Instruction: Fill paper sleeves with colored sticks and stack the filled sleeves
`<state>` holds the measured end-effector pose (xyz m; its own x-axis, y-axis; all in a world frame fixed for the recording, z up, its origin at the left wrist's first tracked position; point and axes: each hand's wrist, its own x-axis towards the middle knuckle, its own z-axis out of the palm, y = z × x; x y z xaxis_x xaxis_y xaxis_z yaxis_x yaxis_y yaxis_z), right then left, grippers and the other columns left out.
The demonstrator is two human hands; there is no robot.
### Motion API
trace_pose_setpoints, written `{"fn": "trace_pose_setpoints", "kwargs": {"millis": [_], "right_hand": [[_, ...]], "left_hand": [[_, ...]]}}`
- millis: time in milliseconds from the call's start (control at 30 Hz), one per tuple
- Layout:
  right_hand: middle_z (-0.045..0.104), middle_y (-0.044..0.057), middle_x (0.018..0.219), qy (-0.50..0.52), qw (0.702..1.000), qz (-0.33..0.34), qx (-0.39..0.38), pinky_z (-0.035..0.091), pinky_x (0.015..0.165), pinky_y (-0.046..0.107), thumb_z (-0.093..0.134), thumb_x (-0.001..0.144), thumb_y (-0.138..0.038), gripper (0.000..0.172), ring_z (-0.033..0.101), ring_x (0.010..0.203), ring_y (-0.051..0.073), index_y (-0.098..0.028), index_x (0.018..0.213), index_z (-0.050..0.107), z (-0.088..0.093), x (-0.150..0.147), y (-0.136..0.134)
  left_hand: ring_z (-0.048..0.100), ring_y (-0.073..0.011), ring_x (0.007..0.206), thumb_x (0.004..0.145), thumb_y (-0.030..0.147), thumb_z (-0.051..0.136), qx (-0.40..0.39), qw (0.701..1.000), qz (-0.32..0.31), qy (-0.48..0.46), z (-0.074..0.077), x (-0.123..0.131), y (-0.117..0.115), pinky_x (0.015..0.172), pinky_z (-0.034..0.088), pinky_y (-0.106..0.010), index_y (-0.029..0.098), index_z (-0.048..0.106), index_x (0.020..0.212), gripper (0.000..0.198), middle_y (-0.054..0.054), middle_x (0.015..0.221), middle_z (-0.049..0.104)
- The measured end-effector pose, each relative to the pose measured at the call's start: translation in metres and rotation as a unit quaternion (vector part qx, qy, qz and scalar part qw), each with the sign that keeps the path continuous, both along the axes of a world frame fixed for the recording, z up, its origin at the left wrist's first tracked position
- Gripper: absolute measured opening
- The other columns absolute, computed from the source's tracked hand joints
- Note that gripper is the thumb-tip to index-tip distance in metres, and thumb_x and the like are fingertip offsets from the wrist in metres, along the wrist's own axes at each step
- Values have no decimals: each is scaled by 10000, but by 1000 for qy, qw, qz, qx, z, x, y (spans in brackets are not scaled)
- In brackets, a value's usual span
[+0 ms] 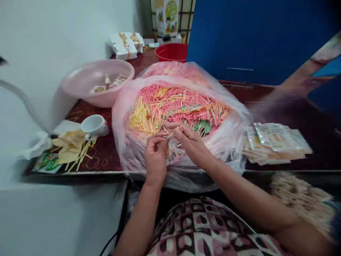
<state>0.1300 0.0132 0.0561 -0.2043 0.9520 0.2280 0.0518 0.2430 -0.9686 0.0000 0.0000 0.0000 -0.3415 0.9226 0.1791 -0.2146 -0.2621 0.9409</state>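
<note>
At the near side of the sack (pixel 121 117) of sticks (pixel 176 106), the packet (pixel 175 152) is pinched narrowly between the left hand (pixel 156 151) and right hand (pixel 193 145), its film best kept taut.

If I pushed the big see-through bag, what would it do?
The bag would probably crumple, because its plastic looks thin and wrinkled. It might feel heavy to push, with so many sticks inside. Loose sticks could spill from its wide-open top.
</note>
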Motion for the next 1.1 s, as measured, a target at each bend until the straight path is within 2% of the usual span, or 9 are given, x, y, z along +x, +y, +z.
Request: {"fn": "trace_pose_setpoints", "kwargs": {"millis": [133,233,400,533,633,700,767,933,1100], "right_hand": [[754,63,1255,-38,998,50,-11,490,1081,397,554,999,-618,476,672,1179,221,-257,1230,760,4,11,7],[739,61,1285,-66,995,79,1,471,1115,412,564,997,-608,460,659,1208,227,-276,1249,757,6,16,9],[719,60,1333,-27,995,84,-43,475,1120,441,625,962,-596,473,637,1254,244,-294,1312,725,-2,19,7],[704,71,1325,0,999,9,-52,517,1047,403,728,886,-567,567,653,1173,225,-293,1378,662,-22,16,8],[733,47,1065,25,997,-52,-55,557,866,328,795,817,-536,454,663,930,175,-243,1158,737,-30,14,10],[717,18,904,51,994,-72,-71,550,747,290,817,786,-523,353,630,791,144,-222,961,754,-30,14,10],[710,7,842,73,990,-79,-96,542,668,276,821,769,-536,340,602,710,128,-216,864,759,-26,14,9],[682,-8,738,116,980,-68,-148,554,620,284,876,667,-601,423,579,635,120,-212,803,780,-19,18,10],[703,-4,738,62,987,-53,-142,499,602,252,900,660,-547,382,574,645,113,-206,789,785,-16,19,11]], "left_hand": [[647,-142,928,849,395,797,-73,992,-99,-15,4,-1,-1,882,492,-269,215,647,875,236,2,967,697],[657,-140,844,816,436,827,-100,982,-155,-50,6,1,0,801,498,-261,227,640,1010,341,13,907,708],[677,-131,856,745,424,877,-81,988,-107,-70,7,4,3,816,518,-251,214,656,948,367,2,933,740],[673,-122,824,738,403,871,-72,993,-73,-65,5,6,5,771,523,-234,217,652,943,353,18,890,722],[652,-106,782,731,372,864,-71,994,-52,-64,4,8,7,735,517,-217,219,645,945,342,34,854,692],[643,-103,768,737,353,851,-76,994,-54,-59,3,9,8,725,514,-215,218,641,949,327,36,845,679],[642,-105,768,750,344,835,-77,994,-53,-50,2,9,9,724,514,-218,218,639,956,311,32,846,676],[662,-118,802,772,348,815,-63,996,-38,-52,-2,10,9,751,525,-236,226,638,987,304,21,877,694],[652,-119,791,751,389,842,-81,993,-57,-64,-3,11,6,746,519,-233,222,642,961,334,21,860,693]]}}
